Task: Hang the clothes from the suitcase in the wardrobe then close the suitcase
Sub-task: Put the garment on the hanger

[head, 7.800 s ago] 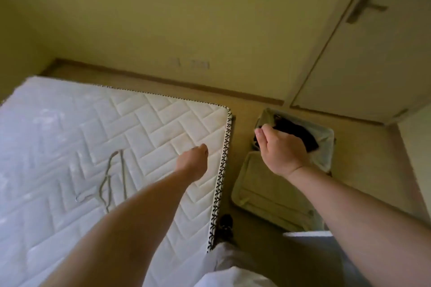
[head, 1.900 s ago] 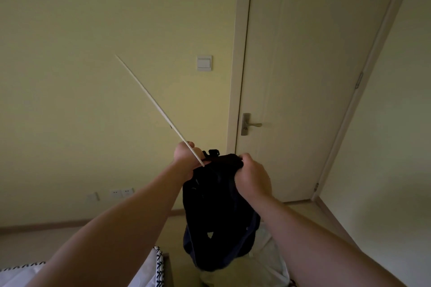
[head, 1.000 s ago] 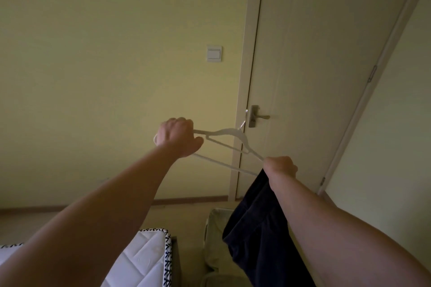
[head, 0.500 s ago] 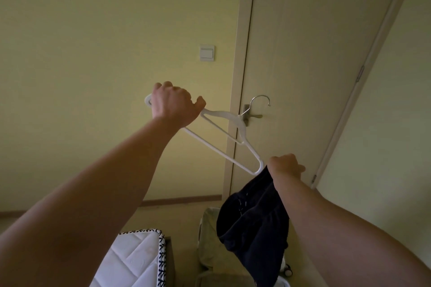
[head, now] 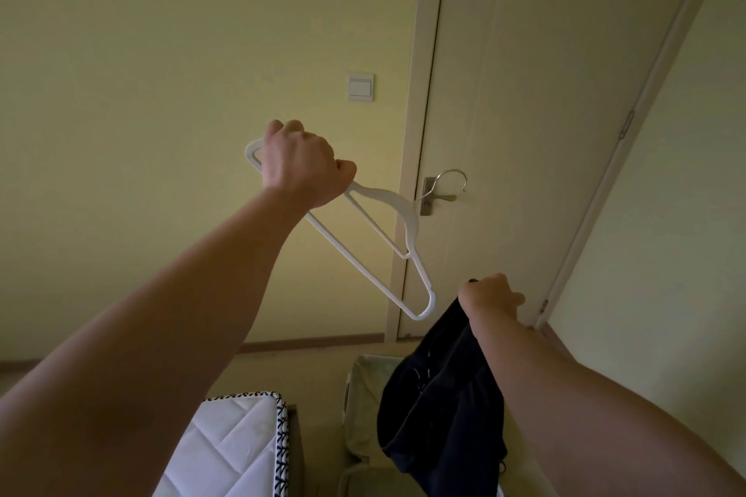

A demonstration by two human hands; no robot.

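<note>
Open air above & left of L hand (head: 300,163) fingers, back to the wall (head: 161,93); only a switch (head: 360,87) up-right of them. Hanger (head: 383,196) slants down-right from L fingers, its low end just beside R hand (head: 490,295) fingers, small gap betw. Beyond R fingers: shut door (head: 545,113) w/ handle (head: 438,196); side wall (head: 686,234) to their right. Below R fingers garment (head: 440,403) hangs in front of suitcase (head: 365,383); mattress (head: 230,444) corner below L arm.

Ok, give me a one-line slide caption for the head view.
Left hand grips a white hanger by one end; right hand holds a dark garment above the suitcase.
</note>
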